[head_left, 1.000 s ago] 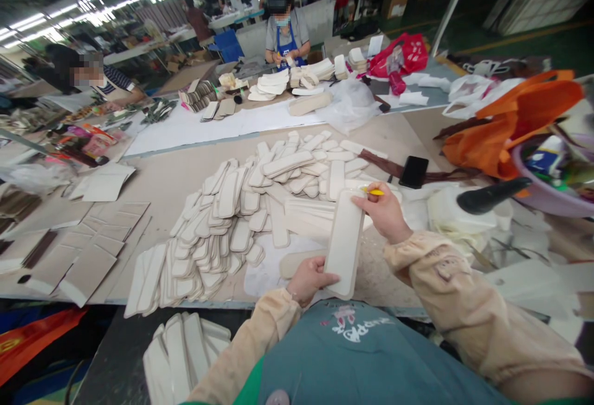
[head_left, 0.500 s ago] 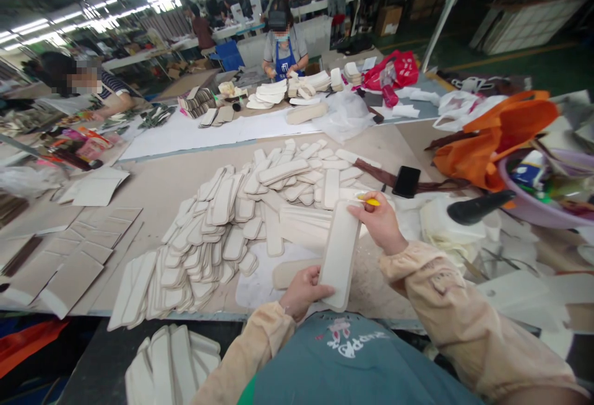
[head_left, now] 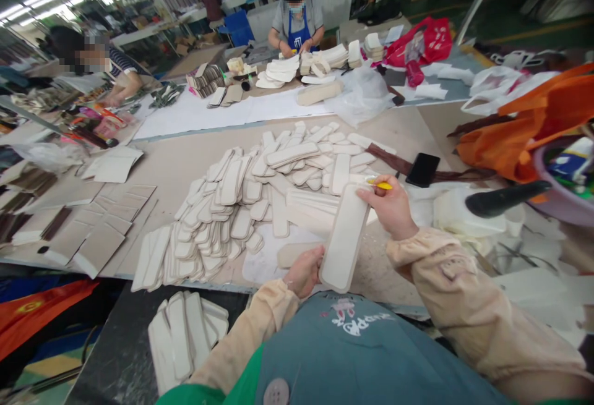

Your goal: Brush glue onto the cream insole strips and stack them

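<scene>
My left hand (head_left: 304, 271) grips the near end of a long cream rounded strip (head_left: 344, 238), held tilted above the table's front edge. My right hand (head_left: 392, 205) pinches the strip's far end and also holds a small yellow tool (head_left: 381, 185) between its fingers. Just beyond the strip lies a big spread of the same cream pieces (head_left: 241, 201), overlapping in rows on the beige table (head_left: 176, 161). Another such piece (head_left: 292, 255) lies flat under my left hand.
A black phone (head_left: 422, 169) lies right of the pile, with a black handle (head_left: 503, 198) and orange bag (head_left: 524, 123) beyond. Flat brown card pieces (head_left: 93, 238) lie left. A stack of cream strips (head_left: 185, 337) sits below the table edge. Two people work at the far tables.
The view shifted a little; both hands keep hold of the strip, which sits slightly lower and nearer my body. The right hand's pinch stays at its far end.
</scene>
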Demonstrator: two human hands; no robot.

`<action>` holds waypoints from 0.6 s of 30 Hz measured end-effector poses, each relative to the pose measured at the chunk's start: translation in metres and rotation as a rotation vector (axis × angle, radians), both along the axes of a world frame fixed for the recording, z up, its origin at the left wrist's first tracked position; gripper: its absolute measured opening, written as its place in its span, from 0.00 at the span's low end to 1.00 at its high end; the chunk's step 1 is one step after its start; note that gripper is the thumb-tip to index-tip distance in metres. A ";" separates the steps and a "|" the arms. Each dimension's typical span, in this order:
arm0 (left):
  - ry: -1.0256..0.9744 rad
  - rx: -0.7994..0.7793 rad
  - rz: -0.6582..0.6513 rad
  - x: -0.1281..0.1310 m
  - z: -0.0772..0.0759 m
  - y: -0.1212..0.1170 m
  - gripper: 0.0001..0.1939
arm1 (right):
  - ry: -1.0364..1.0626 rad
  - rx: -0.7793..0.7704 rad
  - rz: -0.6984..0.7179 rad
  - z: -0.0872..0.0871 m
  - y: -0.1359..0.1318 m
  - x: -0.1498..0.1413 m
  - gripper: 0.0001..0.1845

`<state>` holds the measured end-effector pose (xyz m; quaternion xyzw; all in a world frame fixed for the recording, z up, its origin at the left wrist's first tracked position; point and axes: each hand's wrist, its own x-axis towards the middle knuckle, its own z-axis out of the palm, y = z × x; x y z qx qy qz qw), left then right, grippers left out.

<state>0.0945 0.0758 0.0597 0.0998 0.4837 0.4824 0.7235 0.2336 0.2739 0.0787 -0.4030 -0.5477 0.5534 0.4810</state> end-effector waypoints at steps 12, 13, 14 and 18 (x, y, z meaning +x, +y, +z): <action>0.058 0.120 -0.006 0.005 -0.004 0.001 0.32 | -0.012 0.018 -0.005 0.006 0.000 -0.003 0.22; 0.049 0.131 -0.012 0.006 -0.004 0.001 0.33 | -0.011 0.023 -0.004 0.005 0.000 -0.004 0.22; 0.039 0.139 -0.015 0.007 -0.004 0.001 0.34 | -0.008 0.023 0.001 0.005 0.001 -0.004 0.23; 0.035 0.156 -0.033 0.006 -0.003 0.000 0.33 | 0.016 0.013 0.033 0.002 0.003 -0.003 0.23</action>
